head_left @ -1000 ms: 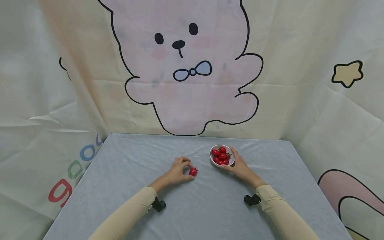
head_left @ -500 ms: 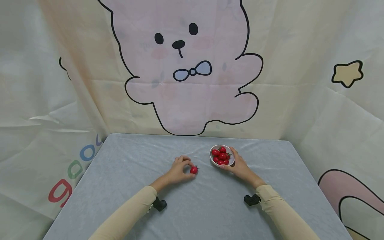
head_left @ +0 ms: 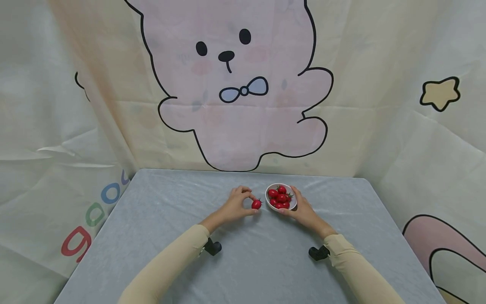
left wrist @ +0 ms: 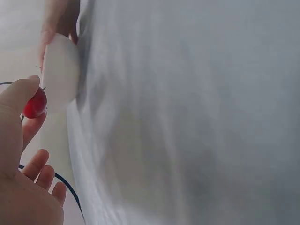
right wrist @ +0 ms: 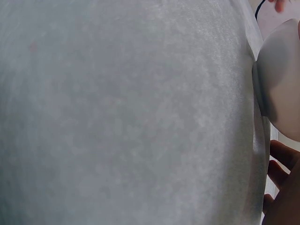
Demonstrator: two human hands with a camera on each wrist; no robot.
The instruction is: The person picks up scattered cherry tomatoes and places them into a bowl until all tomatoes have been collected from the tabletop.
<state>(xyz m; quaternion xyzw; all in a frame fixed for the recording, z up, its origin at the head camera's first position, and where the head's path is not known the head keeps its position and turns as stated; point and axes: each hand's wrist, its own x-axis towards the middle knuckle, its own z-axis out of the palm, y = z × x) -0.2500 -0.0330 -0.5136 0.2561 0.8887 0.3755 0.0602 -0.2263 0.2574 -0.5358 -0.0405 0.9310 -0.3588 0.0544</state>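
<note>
My left hand [head_left: 236,205] pinches a red cherry tomato [head_left: 256,204] with a small green stem between thumb and forefinger, just left of a white bowl [head_left: 267,202]. In the left wrist view the tomato [left wrist: 35,104] shows between the fingertips, the other fingers loosely bent, and the bowl [left wrist: 62,75] stands beyond it. Several cherry tomatoes [head_left: 281,198] lie in the bowl. My right hand [head_left: 305,213] holds the bowl's right side, thumb at the near rim and fingers behind. The right wrist view catches the bowl's outer wall [right wrist: 281,79] and part of the right hand [right wrist: 287,192].
A grey-blue cloth [head_left: 265,261] covers the table, and its far edge runs close behind the bowl. Behind the table hangs a curtain [head_left: 349,139] with a cartoon bear. Black wrist cameras, such as the left one [head_left: 213,247], sit below both hands.
My left hand has carried the cherry tomato right and away from me, closer to the bowl. The right hand and the bowl have stayed in place.
</note>
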